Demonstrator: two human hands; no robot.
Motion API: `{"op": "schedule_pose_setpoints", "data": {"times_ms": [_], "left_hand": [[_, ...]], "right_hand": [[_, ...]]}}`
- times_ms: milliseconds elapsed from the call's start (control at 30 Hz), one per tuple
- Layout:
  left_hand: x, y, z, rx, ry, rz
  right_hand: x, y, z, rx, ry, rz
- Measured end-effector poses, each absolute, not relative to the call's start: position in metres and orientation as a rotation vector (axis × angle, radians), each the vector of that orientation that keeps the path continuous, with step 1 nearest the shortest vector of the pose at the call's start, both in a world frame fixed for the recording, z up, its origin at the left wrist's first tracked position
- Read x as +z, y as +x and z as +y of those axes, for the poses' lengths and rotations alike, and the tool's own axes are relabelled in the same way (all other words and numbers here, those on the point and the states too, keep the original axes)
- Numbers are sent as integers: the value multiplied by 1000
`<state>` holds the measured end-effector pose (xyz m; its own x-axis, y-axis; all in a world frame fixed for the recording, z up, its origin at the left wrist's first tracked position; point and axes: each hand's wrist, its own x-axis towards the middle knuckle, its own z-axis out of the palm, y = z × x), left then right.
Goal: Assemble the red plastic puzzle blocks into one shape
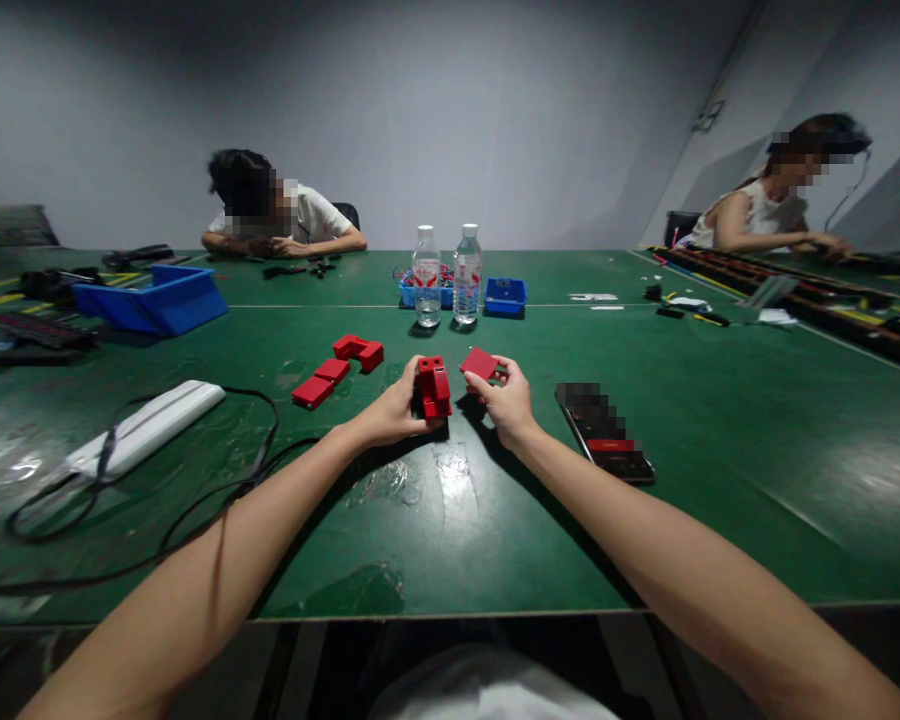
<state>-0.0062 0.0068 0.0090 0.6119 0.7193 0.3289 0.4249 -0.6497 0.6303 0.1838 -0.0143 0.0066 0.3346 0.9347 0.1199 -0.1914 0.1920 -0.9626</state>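
My left hand (399, 408) is closed around a red block with holes (433, 385), a notched piece that stands just above the green table. Between the thumb and fingers of my right hand (508, 395) is a flat red square piece (480, 362), held a short gap to the right of the block. Left of my hands lie two more flat red pieces, one nearer (313, 391) and one farther (333, 371). Behind them rests a red U-shaped block (358, 350). My fingers partly hide both held pieces.
Two water bottles (427, 280) stand ahead beside small blue bins (505, 296). A phone (604, 432) lies to my right. At left are a white power strip (150, 428) with black cable and a larger blue bin (154, 300). Two people sit at the far side and right.
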Motion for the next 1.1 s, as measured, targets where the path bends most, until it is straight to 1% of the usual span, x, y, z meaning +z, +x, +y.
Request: {"op": "schedule_pose_setpoints", "data": {"times_ms": [133, 300, 400, 900, 1100], "left_hand": [[8, -6, 8, 778, 2334, 911], [8, -7, 8, 783, 2336, 908], [8, -7, 8, 787, 2344, 902], [6, -7, 8, 790, 2329, 918], [4, -7, 9, 805, 2353, 925]], "right_hand": [[7, 183, -16, 928, -1054, -956], [1, 187, -12, 712, -1146, -1109], [-3, 189, -9, 675, -1170, -1136], [6, 181, -17, 722, -1009, -1096], [12, 176, -23, 925, -951, -895]]}}
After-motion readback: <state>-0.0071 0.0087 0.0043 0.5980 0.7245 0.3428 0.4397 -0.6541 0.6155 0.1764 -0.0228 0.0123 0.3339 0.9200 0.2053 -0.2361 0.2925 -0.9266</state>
